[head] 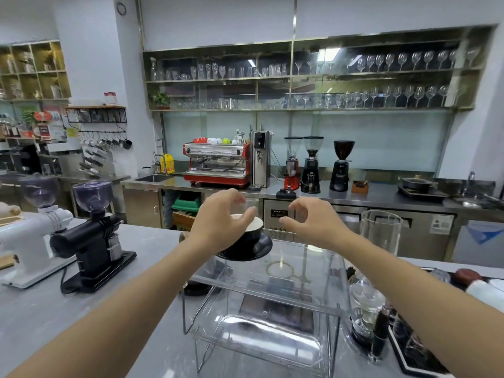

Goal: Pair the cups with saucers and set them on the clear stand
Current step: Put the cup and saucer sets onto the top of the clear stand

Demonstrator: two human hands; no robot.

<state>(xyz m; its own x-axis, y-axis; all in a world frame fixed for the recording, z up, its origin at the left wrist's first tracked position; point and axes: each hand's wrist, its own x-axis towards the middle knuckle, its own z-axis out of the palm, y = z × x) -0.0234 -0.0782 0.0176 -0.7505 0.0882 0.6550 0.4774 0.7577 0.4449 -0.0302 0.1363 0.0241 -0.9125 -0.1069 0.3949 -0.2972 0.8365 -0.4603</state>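
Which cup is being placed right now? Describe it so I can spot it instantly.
Find the clear stand on the grey counter. At its far left corner sits a black saucer. The cup on it is black with a white inside, just beside the left hand.

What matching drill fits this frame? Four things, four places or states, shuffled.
Things:
1. cup
2. saucer
3. left hand
4. right hand

Places or states:
A. on the far left corner of the clear stand
B. fingers curled in the air, holding nothing
C. sitting on the saucer, pale inside
D. by the cup's near side, partly hiding it

Pairs: 1-C, 2-A, 3-D, 4-B. Whether the left hand touches the cup cannot be told.
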